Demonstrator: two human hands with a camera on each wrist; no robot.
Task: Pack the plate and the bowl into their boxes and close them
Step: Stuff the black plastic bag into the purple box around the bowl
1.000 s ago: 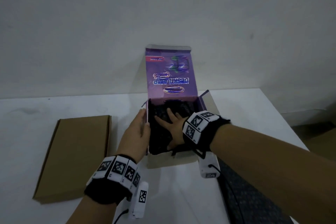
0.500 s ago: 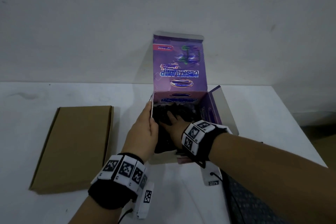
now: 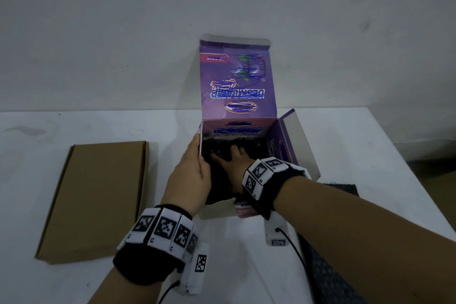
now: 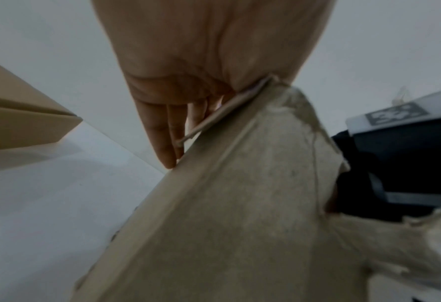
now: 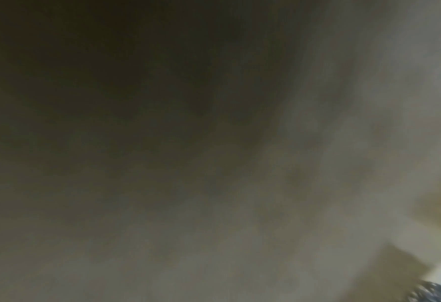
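Note:
A purple printed box (image 3: 237, 81) stands open in the middle of the white table, its lid upright and its right flap (image 3: 296, 140) splayed out. Its inside is filled with something dark and crinkled (image 3: 217, 180); I cannot tell whether it is the bowl or wrapping. My right hand (image 3: 232, 158) is down in the box, fingers spread flat on that dark filling. My left hand (image 3: 195, 165) holds the box's left wall, thumb inside and fingers outside. In the left wrist view the fingers (image 4: 167, 139) lie along the grey cardboard wall (image 4: 239, 204). The right wrist view is dark and blurred.
A flat brown cardboard box (image 3: 96, 200) lies shut on the table to the left, also seen as the brown box (image 4: 20, 126) in the left wrist view. Dark textured sheet (image 3: 343, 187) lies right of the purple box and runs under my right forearm. A white wall stands behind.
My left hand has slid forward along the box's left wall and taken hold of its edge. My right hand has stayed inside the box, pressing a little deeper.

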